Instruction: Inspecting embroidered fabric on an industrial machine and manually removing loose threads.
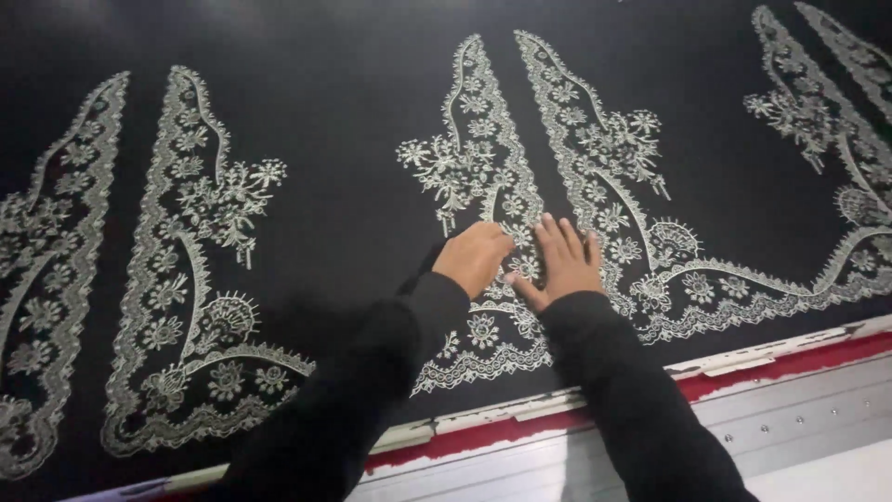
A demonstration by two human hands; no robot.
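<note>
Nearest, both black sleeves run out of the bottom edge, elbows cut off. Beyond the red-and-white frame edge (595, 416), the left hand (474, 256) curls loosely, knuckles up, fingertips tucked out of sight on the black fabric (353, 214); whether it pinches anything, I cannot tell. The right hand (560, 263) lies flat, fingers spread, gripping nothing, pressing the silver lace embroidery (520, 186). That floral, scalloped motif sits mid-surface; farther repeats are cropped at both sides.
</note>
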